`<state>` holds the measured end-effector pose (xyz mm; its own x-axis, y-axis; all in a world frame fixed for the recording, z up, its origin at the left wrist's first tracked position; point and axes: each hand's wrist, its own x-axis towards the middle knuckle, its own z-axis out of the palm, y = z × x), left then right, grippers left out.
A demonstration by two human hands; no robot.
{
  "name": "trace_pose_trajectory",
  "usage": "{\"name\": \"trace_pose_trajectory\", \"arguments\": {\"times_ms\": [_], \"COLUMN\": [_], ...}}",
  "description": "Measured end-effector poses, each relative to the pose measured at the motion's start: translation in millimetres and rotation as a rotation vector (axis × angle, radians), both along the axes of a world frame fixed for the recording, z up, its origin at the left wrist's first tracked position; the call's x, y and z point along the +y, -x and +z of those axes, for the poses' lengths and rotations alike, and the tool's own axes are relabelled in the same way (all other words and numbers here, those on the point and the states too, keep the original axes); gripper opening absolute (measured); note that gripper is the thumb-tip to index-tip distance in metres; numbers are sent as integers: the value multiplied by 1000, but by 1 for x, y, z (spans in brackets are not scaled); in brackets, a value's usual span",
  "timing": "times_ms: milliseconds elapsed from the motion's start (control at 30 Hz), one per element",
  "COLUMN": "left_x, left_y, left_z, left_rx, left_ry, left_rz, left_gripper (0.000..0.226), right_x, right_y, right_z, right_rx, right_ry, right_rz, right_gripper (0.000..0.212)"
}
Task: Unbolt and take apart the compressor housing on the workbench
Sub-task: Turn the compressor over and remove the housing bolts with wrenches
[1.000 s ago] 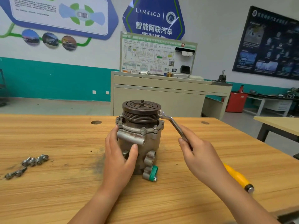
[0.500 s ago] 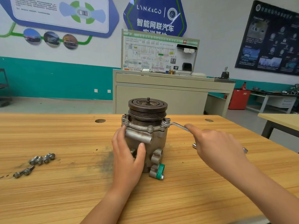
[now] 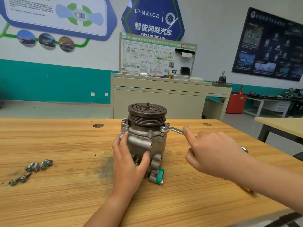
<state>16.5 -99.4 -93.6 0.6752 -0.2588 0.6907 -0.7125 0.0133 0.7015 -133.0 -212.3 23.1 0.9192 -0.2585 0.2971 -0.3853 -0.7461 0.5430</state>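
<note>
Wrench is engaging 3 o'clock bolt; right hand seemingly gripping it, left hand clasping compressor housing; square pull advisable.

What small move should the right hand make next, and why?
Probably swing the wrench handle to loosen the flange bolt: the ring end sits on that bolt, the right hand grips the handle, and the left hand braces the compressor.

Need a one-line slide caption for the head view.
Left hand grips the upright compressor on the workbench while the right hand holds a wrench fitted at its upper flange.
</note>
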Motion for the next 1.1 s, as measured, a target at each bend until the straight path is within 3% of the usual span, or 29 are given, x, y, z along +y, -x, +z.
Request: {"name": "trace_pose_trajectory", "arguments": {"times_ms": [100,400,467,567,667,733,900,1100], "left_x": [1,3,4,4,1,0,0,1], "left_y": [1,1,0,-3,-7,-10,-14,-15], "left_z": [3,2,1,0,-1,-3,-3,-4], "left_rx": [37,91,104,141,216,257,289,269], "left_ry": [42,95,87,50,20,7,41,86], "left_rz": [-47,-83,-71,-55,-84,-122,-199,-160], "left_gripper": [80,90,94,103,113,114,102,97], "right_x": [-26,-68,-68,-67,-71,-66,-43,-23], "right_y": [0,-72,-82,-89,-79,-62,-12,2], "right_z": [7,3,-1,-10,-15,-18,-29,-25], "right_rx": [1,-151,-275,-310,-687,-825,-625,-409], "right_ry": [-62,127,66,-104,-470,-672,-478,-364], "right_rz": [74,169,304,182,73,135,273,100], "right_gripper": [45,25,25,20,20,20,17,24]}}
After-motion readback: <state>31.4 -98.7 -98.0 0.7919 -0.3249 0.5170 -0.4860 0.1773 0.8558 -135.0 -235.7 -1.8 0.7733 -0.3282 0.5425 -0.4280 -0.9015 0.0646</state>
